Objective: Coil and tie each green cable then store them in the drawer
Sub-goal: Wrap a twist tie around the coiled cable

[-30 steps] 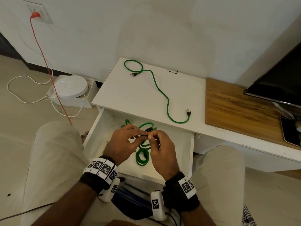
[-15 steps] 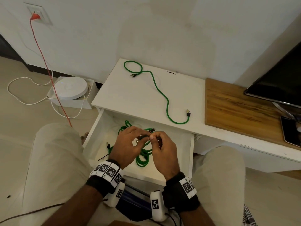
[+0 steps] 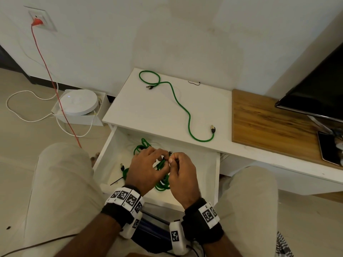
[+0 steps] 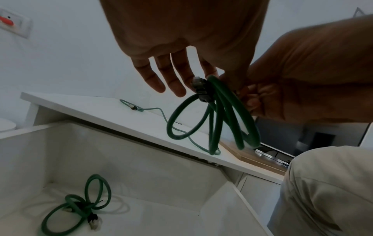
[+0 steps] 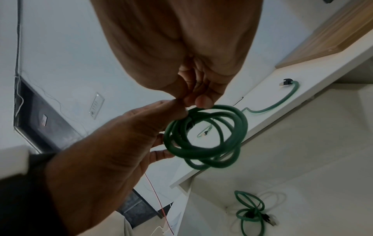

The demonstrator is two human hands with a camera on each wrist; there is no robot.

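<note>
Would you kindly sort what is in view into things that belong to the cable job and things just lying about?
Job:
held green coil, pinched by left hand and right hand
tied cable in drawer
loose green cable

Lying about:
television
phone
orange cord
white round device

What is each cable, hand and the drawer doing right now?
Drawer: open.
Coiled cable: in the air, pinched by both hands.
Left hand: pinching the coil.
Right hand: pinching the coil.
Tied cable: lying in the drawer.
Loose cable: uncoiled on the cabinet top.
</note>
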